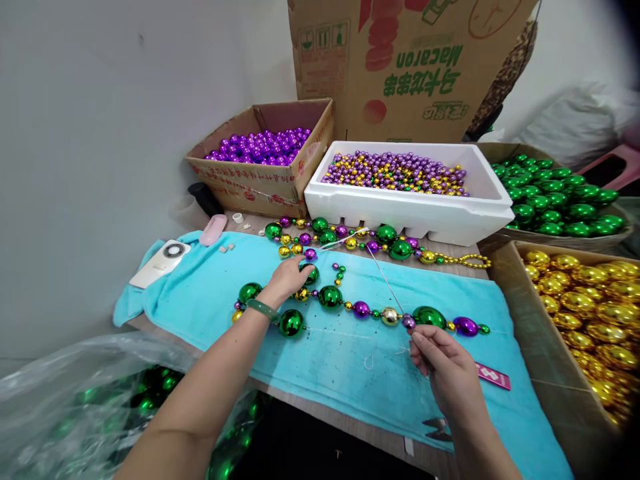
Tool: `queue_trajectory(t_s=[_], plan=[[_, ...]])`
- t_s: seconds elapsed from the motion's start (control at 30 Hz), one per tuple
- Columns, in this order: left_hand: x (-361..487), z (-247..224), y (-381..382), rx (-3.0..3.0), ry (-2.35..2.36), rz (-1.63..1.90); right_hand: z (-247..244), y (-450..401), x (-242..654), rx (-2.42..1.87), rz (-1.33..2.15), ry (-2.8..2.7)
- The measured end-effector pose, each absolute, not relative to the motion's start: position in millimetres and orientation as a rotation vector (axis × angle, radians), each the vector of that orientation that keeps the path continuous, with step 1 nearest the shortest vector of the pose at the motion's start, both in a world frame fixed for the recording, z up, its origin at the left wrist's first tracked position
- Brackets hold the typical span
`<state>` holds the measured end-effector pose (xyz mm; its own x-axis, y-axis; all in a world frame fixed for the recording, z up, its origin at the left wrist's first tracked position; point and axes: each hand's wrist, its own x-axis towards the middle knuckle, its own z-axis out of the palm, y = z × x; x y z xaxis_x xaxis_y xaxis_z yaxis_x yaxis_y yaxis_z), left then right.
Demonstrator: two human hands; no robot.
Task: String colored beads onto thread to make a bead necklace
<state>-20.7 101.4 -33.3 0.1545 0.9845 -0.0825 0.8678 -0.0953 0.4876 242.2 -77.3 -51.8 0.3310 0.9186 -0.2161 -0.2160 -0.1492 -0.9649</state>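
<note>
In the head view, a bead strand point(331, 297) lies across the blue cloth point(340, 380), doubling back at its left end, with green, gold and purple beads along it; the right hand point(443, 353) has thumb and forefinger clamped together on a small purple bead point(409, 322) towards the strand's right end; a thin rod point(385, 280) slants from the beads behind down to that bead; the left hand point(289, 277), with a bangle point(263, 310) at the wrist, reaches over the strand's left part, fingertips at a green bead point(310, 273), though I cannot tell whether they grip it; a short row of small beads point(339, 275) lies just behind the strand; farther back, other strands point(327, 237) lie before the foam box point(395, 208) of small beads; a carton point(240, 180) of purple beads stands left of it; gold beads point(600, 300) fill another carton point(550, 380) at right; snips point(439, 429) lie by the right wrist.
</note>
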Motion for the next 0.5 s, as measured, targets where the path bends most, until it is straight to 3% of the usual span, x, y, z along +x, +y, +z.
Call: queue_trajectory(t_s=[0.5], plan=[[-27,-36,105,1.721,1.620,0.406,-52,-79,230,-1.348,1.190,-0.710]])
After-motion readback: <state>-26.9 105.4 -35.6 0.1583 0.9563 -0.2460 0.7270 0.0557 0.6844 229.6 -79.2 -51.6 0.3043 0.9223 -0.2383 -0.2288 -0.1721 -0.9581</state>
